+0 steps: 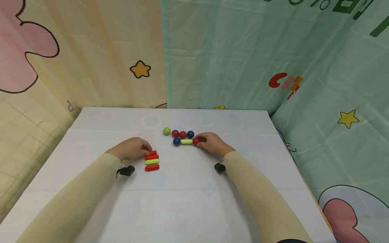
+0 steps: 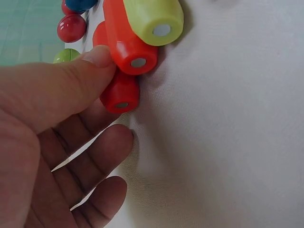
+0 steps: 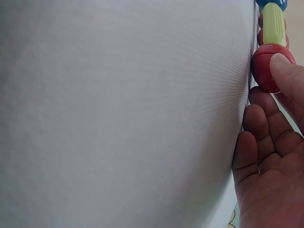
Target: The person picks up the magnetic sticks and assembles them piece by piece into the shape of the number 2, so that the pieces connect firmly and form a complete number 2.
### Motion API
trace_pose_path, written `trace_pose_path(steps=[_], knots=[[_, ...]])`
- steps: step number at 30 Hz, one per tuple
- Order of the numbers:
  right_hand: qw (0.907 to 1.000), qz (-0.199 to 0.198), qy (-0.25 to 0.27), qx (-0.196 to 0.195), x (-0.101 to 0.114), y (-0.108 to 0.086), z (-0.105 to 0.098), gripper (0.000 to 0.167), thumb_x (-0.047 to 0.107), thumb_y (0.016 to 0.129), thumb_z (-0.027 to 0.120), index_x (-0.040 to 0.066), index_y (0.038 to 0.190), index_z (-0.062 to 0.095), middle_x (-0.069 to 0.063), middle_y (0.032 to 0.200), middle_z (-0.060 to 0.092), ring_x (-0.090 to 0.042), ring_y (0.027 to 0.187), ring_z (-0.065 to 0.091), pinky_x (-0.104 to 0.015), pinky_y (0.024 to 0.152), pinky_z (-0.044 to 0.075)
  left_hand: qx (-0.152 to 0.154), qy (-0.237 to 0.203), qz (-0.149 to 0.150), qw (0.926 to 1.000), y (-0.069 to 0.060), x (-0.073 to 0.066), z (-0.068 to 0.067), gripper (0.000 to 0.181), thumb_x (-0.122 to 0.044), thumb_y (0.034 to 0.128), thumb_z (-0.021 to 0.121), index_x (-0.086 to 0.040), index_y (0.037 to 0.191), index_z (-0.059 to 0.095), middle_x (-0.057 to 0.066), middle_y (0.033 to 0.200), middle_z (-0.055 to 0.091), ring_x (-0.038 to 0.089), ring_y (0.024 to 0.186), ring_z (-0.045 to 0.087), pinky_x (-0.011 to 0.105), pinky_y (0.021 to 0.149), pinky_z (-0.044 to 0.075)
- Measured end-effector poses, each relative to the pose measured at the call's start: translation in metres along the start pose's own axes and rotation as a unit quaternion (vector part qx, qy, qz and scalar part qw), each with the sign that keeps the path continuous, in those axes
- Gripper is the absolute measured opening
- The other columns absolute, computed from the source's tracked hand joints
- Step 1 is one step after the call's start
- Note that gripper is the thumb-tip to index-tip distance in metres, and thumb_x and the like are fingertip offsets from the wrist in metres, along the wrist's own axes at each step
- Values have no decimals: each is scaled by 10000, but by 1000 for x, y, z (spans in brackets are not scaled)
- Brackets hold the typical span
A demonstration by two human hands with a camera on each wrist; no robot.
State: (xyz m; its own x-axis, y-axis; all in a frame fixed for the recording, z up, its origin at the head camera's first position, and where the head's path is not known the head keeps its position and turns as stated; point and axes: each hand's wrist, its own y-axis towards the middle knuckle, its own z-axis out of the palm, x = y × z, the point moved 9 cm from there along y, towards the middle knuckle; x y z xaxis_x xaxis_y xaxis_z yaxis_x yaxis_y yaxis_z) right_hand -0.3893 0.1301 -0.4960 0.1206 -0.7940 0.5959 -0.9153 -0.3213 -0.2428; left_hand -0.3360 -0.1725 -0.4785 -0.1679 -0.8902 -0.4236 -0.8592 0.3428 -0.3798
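My left hand (image 1: 132, 148) pinches the farthest red rod (image 2: 121, 92) of a short row of magnetic rods, its thumb also against the neighbouring red rod (image 2: 135, 54). Nearer in that row lie a yellow-green rod (image 1: 152, 162) and another red rod (image 1: 152, 167). Grey metal discs show in the rod ends in the left wrist view. To the right, my right hand (image 1: 213, 143) holds a red ball (image 3: 270, 69) between thumb and fingers. That ball meets one end of a yellow-green rod (image 1: 186, 141), whose other end meets a blue ball (image 1: 177, 141).
Just behind the joined piece sit two red balls (image 1: 182, 135) and a blue ball (image 1: 190, 134), with a green ball (image 1: 166, 131) to their left. Everything lies on a white-covered table (image 1: 182, 209). Printed curtains (image 1: 212, 60) hang behind and beside it.
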Motion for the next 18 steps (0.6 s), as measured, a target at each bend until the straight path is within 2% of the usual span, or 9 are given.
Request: trace_pose_path(steps=[18], knots=[[9999, 76, 97, 20, 0, -1, 0, 443, 227, 1027, 702, 164, 1458, 628, -68, 1398, 647, -259, 1275, 572, -447, 1175, 466, -131, -54, 9, 9999, 5, 2, 1, 271, -231, 1020, 684, -139, 1265, 754, 58, 1204, 728, 277, 1120, 600, 532, 1050, 515]])
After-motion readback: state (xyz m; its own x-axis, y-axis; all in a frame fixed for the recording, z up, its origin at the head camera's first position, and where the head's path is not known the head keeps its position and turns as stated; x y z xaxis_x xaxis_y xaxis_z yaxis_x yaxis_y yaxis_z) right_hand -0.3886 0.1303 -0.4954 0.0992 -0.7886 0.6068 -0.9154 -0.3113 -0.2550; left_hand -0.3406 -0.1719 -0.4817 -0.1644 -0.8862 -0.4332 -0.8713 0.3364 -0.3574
